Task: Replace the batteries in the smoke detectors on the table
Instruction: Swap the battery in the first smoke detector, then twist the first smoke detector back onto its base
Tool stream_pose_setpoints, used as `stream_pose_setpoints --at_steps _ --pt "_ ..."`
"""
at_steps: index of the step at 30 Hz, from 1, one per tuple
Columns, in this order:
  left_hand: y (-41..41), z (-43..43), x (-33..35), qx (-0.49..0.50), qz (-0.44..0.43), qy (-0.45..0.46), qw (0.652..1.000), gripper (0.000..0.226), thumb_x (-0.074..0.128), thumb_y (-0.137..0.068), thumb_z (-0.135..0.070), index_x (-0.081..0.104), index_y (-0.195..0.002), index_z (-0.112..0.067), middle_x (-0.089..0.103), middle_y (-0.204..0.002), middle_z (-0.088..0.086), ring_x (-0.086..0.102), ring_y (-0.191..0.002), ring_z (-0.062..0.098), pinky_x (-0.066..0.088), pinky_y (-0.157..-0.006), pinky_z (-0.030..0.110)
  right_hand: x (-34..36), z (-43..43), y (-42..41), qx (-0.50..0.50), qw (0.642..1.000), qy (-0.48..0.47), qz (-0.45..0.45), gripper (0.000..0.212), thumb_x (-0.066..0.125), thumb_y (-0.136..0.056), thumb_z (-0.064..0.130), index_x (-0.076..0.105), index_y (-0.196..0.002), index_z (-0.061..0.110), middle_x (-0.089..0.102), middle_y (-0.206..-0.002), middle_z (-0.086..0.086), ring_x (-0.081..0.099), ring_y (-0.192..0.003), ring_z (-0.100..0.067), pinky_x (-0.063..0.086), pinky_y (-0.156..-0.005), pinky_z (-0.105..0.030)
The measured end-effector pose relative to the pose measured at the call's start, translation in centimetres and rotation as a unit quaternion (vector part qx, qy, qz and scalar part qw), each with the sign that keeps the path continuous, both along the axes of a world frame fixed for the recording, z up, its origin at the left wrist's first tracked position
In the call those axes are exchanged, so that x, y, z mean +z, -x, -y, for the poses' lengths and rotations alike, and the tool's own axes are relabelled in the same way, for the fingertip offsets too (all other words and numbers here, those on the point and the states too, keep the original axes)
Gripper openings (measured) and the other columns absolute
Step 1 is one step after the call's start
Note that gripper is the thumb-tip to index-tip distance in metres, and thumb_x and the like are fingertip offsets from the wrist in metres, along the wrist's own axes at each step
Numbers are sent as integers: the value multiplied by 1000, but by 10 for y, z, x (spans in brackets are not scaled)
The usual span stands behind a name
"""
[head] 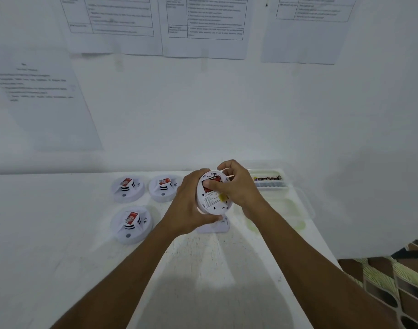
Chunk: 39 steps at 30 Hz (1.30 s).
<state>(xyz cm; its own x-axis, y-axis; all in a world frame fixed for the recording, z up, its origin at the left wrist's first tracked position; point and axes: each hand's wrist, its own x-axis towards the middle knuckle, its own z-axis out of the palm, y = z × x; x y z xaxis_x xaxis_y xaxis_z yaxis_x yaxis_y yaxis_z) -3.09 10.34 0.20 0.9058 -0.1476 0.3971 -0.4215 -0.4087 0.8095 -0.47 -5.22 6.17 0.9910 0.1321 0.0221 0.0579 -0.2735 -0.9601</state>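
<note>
— Where does everything sit?
— On the table (pixel 61 233), the battery tray (pixel 306 206) lies far right, within reach. Three smoke detectors (pixel 131 227) wait at the left, a red-labelled cell (pixel 132 217) staged on each.
— And the fourth?
— The fourth detector (pixel 213 201) is lifted, back tilted toward me. My left hand (pixel 191 205) curls round its rim to steady it. My right hand (pixel 240 186) grips the far edge, thumb on its battery (pixel 215 179); going in or coming out, I can't tell.

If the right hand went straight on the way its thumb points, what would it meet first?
The red battery in the back of the round white smoke detector held by the left hand; the right hand thumb seems to touch it, depth unclear.
</note>
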Motion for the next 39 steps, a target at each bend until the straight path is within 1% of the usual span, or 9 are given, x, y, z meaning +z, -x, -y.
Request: stream_pose_setpoints --at_steps 6,9,12,15,21,26,31,35,39 --pt "14 -23 -9 1 -7 -20 1000 90 78 -59 -65 35 -133 -40 49 -133 -11 47 -126 16 42 -108 43 -21 -4 2 5 1000 -15 -13 29 78 -82 25 58 -103 22 65 -94 -1 63 -83 -13 54 -69 -26" --pt "18 -49 -17 26 -6 -40 999 94 86 -57 -50 37 -134 -35 48 -131 -14 46 -125 15 44 -104 48 -50 5 2 2 996 87 30 21 71 -87 16 60 -105 18 68 -93 -2 63 -83 -13 49 -73 -26" --pt "26 -67 -20 44 -11 -53 998 97 89 -55 -43 31 -132 -47 39 -131 -30 41 -127 8 44 -106 43 -74 8 6 121 951 279 63 45 78 -80 23 58 -120 19 67 -112 1 61 -100 -15 49 -85 -27" --pt "28 -75 -24 44 -15 -58 997 101 90 -54 -45 29 -135 -45 39 -136 -25 39 -130 8 41 -109 45 -83 9 11 202 898 382 78 70 81 -74 38 52 -135 21 61 -128 3 56 -112 -16 45 -93 -30" --pt "30 -80 -30 38 -34 -54 997 102 87 -54 -49 33 -138 -35 43 -139 -13 40 -131 11 41 -109 44 -80 12 26 184 834 477 208 57 61 -87 44 46 -139 24 70 -116 -1 65 -97 -21 50 -84 -31" --pt "29 -81 -30 44 -52 -48 997 101 87 -53 -52 32 -137 -38 44 -138 -14 42 -128 9 43 -108 41 -89 17 37 70 901 364 225 31 55 -95 26 55 -125 25 73 -84 -3 61 -64 -14 53 -64 -33" --pt "25 -78 -35 51 -70 -39 995 107 91 -51 -47 31 -139 -38 42 -138 -14 40 -129 6 44 -107 41 -69 14 49 -72 985 102 118 31 69 -88 21 56 -116 28 70 -71 -2 61 -63 -25 49 -59 -33" --pt "26 -61 -30 21 -67 -18 997 100 88 -51 -53 33 -133 -45 46 -134 -15 44 -127 12 45 -104 46 -41 5 55 -42 993 -21 109 44 77 -83 19 55 -119 27 72 -91 0 69 -77 -14 54 -63 -20" --pt "25 -42 -22 -9 -82 5 997 100 82 -51 -66 36 -134 -38 46 -140 -6 44 -129 14 37 -111 46 -39 -8 51 -30 971 73 225 27 77 -82 17 68 -107 22 67 -99 11 61 -76 6 49 -63 -17"
